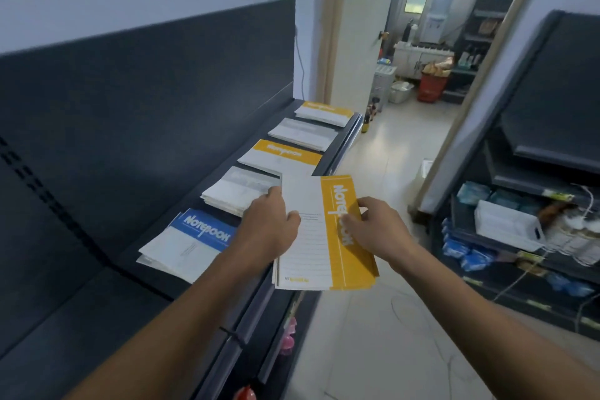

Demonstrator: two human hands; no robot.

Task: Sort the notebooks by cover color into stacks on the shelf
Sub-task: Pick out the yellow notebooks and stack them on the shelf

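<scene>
Both hands hold a yellow notebook (311, 256) just off the front edge of the shelf (344, 143). The left hand (271, 227) grips its white side, thumb on top, and the right hand (373, 227) pinches the yellow band, probably to steady it on the way to the yellow stack (282, 156).

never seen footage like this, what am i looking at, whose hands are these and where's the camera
No machine here: a person wears one camera on the head, looking down at their own arms. The left hand and right hand grip a thin bundle of yellow notebooks at the front edge of a dark shelf. On the shelf lie five piles in a row: a blue pile nearest, then a grey pile, a yellow pile, another grey pile and a far yellow pile.
</scene>
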